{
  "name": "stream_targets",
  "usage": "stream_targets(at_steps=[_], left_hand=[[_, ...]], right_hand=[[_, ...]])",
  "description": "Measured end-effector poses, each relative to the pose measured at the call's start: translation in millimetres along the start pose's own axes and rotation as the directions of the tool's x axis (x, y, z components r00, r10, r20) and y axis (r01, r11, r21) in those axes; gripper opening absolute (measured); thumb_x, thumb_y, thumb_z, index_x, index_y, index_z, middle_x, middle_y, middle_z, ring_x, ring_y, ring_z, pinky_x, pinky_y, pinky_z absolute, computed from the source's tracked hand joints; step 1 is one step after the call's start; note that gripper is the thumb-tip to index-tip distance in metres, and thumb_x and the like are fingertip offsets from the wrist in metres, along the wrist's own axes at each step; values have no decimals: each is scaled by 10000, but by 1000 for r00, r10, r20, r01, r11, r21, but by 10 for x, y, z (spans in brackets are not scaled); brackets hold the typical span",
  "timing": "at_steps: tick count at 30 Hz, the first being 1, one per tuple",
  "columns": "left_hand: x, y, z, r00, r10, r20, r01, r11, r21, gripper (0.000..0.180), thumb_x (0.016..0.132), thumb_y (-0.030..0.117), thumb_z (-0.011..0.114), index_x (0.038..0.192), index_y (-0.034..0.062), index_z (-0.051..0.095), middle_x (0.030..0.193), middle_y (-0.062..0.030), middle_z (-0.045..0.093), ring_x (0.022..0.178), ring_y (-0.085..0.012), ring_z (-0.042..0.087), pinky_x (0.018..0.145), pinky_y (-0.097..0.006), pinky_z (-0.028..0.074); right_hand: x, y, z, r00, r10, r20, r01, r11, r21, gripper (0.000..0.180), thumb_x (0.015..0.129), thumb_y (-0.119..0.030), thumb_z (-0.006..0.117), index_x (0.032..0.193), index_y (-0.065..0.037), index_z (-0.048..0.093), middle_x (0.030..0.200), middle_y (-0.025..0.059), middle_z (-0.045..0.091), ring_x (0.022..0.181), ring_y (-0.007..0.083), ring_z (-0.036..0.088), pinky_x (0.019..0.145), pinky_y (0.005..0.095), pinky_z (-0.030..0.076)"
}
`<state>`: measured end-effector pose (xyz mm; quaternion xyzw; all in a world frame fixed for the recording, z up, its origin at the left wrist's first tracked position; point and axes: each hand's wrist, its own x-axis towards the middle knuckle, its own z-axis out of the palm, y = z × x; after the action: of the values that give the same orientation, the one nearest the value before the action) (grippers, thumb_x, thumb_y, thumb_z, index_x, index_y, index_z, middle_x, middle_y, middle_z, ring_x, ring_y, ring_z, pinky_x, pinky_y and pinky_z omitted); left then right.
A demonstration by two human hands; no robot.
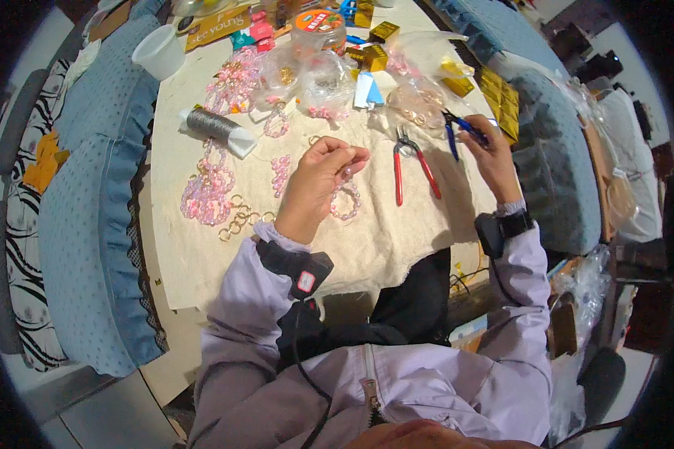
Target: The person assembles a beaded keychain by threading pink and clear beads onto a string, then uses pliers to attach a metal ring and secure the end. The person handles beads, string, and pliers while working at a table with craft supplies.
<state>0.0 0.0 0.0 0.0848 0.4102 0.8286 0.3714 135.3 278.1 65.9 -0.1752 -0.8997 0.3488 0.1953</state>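
My left hand (318,183) is closed in a pinch over the middle of the cloth-covered table. From its fingers hangs a loop of pink beads, a beaded bracelet (354,206). My right hand (494,157), farther right, grips a pair of blue-handled pliers (475,133) whose dark jaws point up and left. Between the hands, red-handled pliers (399,176) lie on the cloth with their handles spread. Left of my left hand are a small group of pink beads (280,176), a heap of pink bead strands (204,200) and several gold rings (241,217).
A spool of dark grey thread (213,126) lies at the left. Behind it are a pile of pink beaded pieces (236,78), a plastic bag (327,78) and a jar with an orange lid (320,22). A white tub (159,54) stands at the back left edge. Blue-covered seats (90,247) flank the table.
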Motion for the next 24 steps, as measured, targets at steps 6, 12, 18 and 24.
stream_targets(at_steps=[6, 12, 18, 24], left_hand=[[-36, 8, 46, 1000, -19, -3, 19, 1000, -18, 21, 960, 30, 566, 969, 46, 556, 1081, -183, 678, 1053, -258, 667, 936, -356, 558], [-36, 27, 35, 1000, 1, -20, -2, 1000, -20, 16, 960, 46, 574, 967, 42, 559, 1067, -160, 681, 1036, -245, 668, 919, -353, 565], [-44, 5, 7, 996, 42, -85, -41, 999, 12, 31, 960, 68, 581, 962, 44, 561, 995, -118, 675, 956, -202, 668, 866, -332, 576], [-53, 38, 42, 994, 51, -99, -49, 998, 26, 52, 940, 90, 611, 933, 53, 576, 917, -82, 662, 834, -156, 660, 790, -293, 570]], right_hand=[[-194, -222, 41, 991, -129, -18, 119, 838, 532, 174, 1006, -175, 574, 1100, -28, 587, 969, -7, 538, 872, 88, 504, 825, 243, 416], [-240, -475, 854, 924, 16, 383, -377, 209, 902, 421, 982, -520, 534, 1042, -104, 517, 874, -30, 430, 812, 117, 456, 760, 300, 406], [-245, -695, 1027, 815, -140, 562, -549, 124, 827, 269, 898, -263, 575, 1091, -87, 512, 910, 1, 454, 819, 116, 479, 765, 296, 441], [-162, -701, 623, 817, -79, 571, -184, 903, 388, 442, 928, -197, 524, 1342, -45, 506, 978, 81, 586, 889, 192, 598, 818, 346, 496]])
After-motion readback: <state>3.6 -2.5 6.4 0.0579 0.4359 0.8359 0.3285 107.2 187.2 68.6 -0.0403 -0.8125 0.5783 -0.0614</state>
